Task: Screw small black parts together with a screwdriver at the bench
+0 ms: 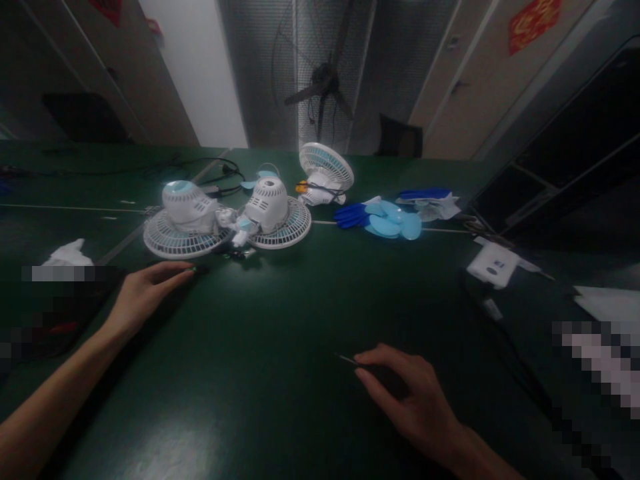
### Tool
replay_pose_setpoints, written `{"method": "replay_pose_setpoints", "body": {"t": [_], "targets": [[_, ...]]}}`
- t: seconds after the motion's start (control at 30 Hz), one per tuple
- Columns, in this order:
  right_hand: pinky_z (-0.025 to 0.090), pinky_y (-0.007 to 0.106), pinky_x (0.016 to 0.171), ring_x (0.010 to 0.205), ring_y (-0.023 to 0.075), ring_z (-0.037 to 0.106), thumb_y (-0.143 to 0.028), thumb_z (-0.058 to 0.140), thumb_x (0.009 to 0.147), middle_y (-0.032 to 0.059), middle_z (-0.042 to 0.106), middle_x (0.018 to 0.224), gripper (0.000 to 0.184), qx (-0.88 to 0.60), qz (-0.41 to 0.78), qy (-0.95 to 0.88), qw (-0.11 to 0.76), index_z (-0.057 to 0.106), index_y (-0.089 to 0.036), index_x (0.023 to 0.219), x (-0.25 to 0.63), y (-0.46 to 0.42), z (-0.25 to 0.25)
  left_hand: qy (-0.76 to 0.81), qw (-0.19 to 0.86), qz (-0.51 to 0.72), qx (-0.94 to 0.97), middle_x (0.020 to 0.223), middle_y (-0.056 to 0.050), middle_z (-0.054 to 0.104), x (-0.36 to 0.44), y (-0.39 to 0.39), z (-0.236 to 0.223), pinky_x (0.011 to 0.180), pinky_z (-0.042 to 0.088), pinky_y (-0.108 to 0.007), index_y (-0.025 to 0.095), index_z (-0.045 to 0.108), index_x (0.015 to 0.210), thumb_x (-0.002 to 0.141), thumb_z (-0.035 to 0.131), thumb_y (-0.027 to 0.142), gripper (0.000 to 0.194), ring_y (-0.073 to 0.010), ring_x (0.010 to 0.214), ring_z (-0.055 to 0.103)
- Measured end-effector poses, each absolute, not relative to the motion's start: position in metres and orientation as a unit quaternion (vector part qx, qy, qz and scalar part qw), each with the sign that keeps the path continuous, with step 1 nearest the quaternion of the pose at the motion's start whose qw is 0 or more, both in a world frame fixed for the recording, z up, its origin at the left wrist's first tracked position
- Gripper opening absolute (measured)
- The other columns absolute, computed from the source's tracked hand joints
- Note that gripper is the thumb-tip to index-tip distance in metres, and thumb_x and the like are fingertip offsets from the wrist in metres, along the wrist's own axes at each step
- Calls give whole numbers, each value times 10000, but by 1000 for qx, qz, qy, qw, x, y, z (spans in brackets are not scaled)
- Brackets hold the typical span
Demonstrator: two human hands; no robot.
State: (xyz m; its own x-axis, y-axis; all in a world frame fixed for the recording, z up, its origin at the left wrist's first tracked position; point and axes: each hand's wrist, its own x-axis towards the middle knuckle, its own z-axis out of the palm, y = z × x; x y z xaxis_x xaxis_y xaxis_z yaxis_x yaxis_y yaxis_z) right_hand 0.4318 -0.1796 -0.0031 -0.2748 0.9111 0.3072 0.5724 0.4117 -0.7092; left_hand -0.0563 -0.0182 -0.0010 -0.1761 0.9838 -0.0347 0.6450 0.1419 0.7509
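Note:
My left hand (145, 292) lies on the dark green table (280, 320) with its fingers stretched toward a small dark object at its fingertips, just in front of two small white fans. The left fan (183, 220) and the middle fan (273, 213) lie face down on their round grilles, light blue trim showing. A third white fan (324, 175) stands tilted behind them. My right hand (407, 393) rests near the front of the table, fingers curled, pinching a thin dark tool (346, 359) that points left.
Light blue fan blades (393, 223) and blue gloves (353, 215) lie right of the fans. A white device (493, 263) with a cable sits at the right edge. White cloth (69, 253) lies at the left. Black cables run behind the fans. A large floor fan (320, 83) stands beyond.

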Motion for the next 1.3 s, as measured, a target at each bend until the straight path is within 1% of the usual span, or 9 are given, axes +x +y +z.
{"method": "replay_pose_setpoints", "body": {"t": [0.1, 0.23, 0.4, 0.57, 0.8, 1.0, 1.07, 1.2, 1.3], "targets": [[600, 304, 710, 761, 200, 763, -242, 662, 960, 23, 782, 900, 141, -493, 228, -762, 353, 723, -255, 1087, 431, -179, -2, 701, 267, 316, 581, 1240, -94, 759, -56, -16, -2, 859, 576, -308, 204, 754, 1211, 759, 788, 616, 613, -311, 1114, 715], [586, 281, 658, 712, 182, 750, -233, 666, 962, 13, 771, 868, 134, -486, 239, -762, 355, 715, -251, 1085, 431, -179, -2, 696, 274, 317, 583, 1252, -96, 753, -53, -15, -1, 875, 567, -319, 201, 752, 1219, 763, 779, 620, 620, -317, 1131, 703], [586, 299, 690, 775, 193, 761, -227, 665, 962, 15, 778, 919, 152, -488, 232, -761, 359, 708, -261, 1104, 432, -180, -6, 716, 270, 304, 568, 1162, -89, 781, -45, -16, 4, 758, 561, -291, 207, 769, 1183, 731, 791, 631, 620, -308, 1036, 723], [584, 298, 686, 770, 188, 761, -230, 664, 967, 7, 779, 910, 152, -483, 237, -765, 354, 702, -261, 1111, 433, -180, -10, 713, 264, 306, 573, 1111, -85, 794, -42, -14, 4, 679, 548, -265, 211, 782, 1159, 711, 796, 635, 617, -293, 978, 732], [576, 299, 684, 771, 186, 756, -220, 653, 975, 9, 772, 918, 165, -482, 248, -763, 351, 687, -263, 1131, 432, -180, -6, 705, 270, 310, 578, 1198, -84, 771, -43, -14, 4, 742, 558, -266, 214, 773, 1182, 717, 800, 633, 626, -291, 1049, 716], [566, 307, 690, 756, 184, 752, -233, 653, 979, 2, 770, 909, 151, -486, 245, -764, 347, 686, -260, 1124, 432, -180, -5, 718, 292, 293, 560, 1169, -111, 776, -46, -13, 5, 699, 566, -288, 206, 773, 1195, 730, 780, 666, 654, -316, 1002, 730], [560, 300, 671, 745, 181, 747, -228, 648, 982, 1, 767, 900, 152, -483, 253, -764, 346, 686, -257, 1126, 432, -180, -5, 711, 311, 290, 560, 1197, -108, 769, -47, -11, 4, 752, 570, -292, 209, 784, 1157, 723, 799, 651, 621, -311, 1043, 722], [552, 298, 675, 752, 182, 744, -211, 651, 981, 7, 767, 914, 145, -480, 255, -763, 351, 684, -252, 1115, 431, -179, -3, 690, 372, 275, 557, 1262, -96, 747, -43, -7, 4, 949, 527, -302, 195, 798, 1035, 684, 851, 614, 550, -296, 1171, 676], [548, 300, 672, 740, 181, 740, -215, 646, 984, 5, 764, 897, 133, -477, 258, -764, 350, 685, -249, 1106, 430, -179, -3, 688, 390, 266, 552, 1223, -89, 762, -35, -8, 7, 1000, 500, -323, 171, 784, 983, 658, 865, 621, 561, -295, 1160, 677]]}}
